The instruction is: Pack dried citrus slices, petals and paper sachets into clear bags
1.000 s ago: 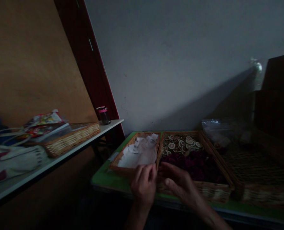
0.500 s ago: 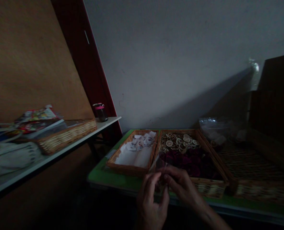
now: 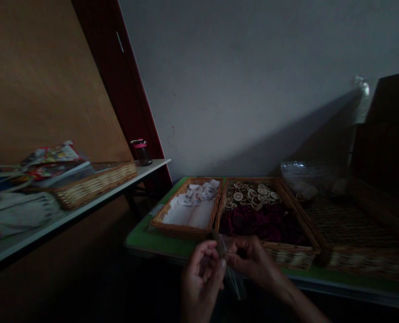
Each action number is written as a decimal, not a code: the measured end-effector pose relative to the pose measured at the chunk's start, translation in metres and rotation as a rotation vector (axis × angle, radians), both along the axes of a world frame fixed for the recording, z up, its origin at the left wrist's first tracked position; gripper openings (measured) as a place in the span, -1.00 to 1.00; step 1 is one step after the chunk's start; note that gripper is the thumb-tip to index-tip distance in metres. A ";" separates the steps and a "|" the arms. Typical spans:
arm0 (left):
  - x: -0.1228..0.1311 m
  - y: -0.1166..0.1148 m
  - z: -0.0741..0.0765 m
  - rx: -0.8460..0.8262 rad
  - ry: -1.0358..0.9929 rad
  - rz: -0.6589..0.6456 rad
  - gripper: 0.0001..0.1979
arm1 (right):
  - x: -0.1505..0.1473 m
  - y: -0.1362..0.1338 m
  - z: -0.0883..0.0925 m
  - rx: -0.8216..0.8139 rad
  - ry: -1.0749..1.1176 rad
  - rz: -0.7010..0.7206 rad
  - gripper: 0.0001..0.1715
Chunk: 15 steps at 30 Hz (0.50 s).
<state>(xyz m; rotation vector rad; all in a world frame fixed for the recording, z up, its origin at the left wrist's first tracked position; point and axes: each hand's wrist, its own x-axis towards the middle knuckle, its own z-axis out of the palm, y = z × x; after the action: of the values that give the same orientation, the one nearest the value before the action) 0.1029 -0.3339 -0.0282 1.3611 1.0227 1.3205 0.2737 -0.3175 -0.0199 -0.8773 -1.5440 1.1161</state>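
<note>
My left hand (image 3: 201, 278) and my right hand (image 3: 253, 262) meet low in the view, in front of the green table edge (image 3: 142, 242). Both pinch a small clear plastic bag (image 3: 231, 273) between their fingertips; it hangs down between them. Just beyond stands a wicker tray (image 3: 295, 255) holding dark red dried petals (image 3: 260, 222) in front and dried citrus slices (image 3: 251, 193) behind. To its left, a second wicker tray (image 3: 182, 231) is lined with white paper and holds small white bits (image 3: 199, 193).
A larger wicker tray (image 3: 364, 260) sits at the right with a clear bag (image 3: 303, 177) behind it. On the left, a white shelf (image 3: 85, 208) carries a wicker basket (image 3: 95, 186), packets, cloth and a dark jar (image 3: 142, 152). Dark boxes (image 3: 388, 134) stand far right.
My hands have drawn back from the trays toward me and lower. They now hold a clear bag between them; the view has tilted slightly.
</note>
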 end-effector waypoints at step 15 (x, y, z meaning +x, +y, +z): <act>0.004 0.008 0.006 0.451 0.464 0.370 -0.88 | -0.017 -0.003 -0.011 0.036 -0.360 -0.112 -0.78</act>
<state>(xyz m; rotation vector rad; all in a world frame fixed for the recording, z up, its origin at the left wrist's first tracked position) 0.1070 -0.3262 -0.0223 1.9487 1.3933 1.6139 0.2566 -0.3208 -0.0311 -1.1726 -1.7743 0.8789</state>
